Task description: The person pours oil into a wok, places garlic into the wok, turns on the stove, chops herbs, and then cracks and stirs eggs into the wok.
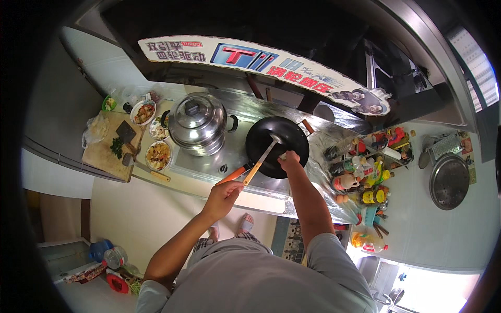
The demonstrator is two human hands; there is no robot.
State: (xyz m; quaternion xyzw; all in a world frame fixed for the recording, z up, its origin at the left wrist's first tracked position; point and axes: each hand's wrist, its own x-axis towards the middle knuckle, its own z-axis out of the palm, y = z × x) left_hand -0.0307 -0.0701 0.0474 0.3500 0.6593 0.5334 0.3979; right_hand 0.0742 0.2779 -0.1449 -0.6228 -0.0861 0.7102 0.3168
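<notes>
My left hand point(224, 198) pinches the wooden handle end of a metal wok utensil point(267, 151); whether its head is a ladle or a turner is hard to tell. That head rests inside a black wok point(260, 133) on the stove. Just below my left fingers runs the wok's orange handle point(234, 174). Over the right side of the wok, my right hand point(291, 160) has its fingers closed on a small white thing point(283, 156), mostly hidden and too small to name.
Left of the wok stands a lidded steel steamer pot point(195, 117). Food fills a bowl point(158, 155) beside it. A cleaver point(126, 132) and chopped greens point(116, 148) lie on a wooden cutting board point(96, 152). Several seasoning bottles point(346, 182) and eggs point(341, 198) crowd the right. A range hood point(254, 23) overhangs.
</notes>
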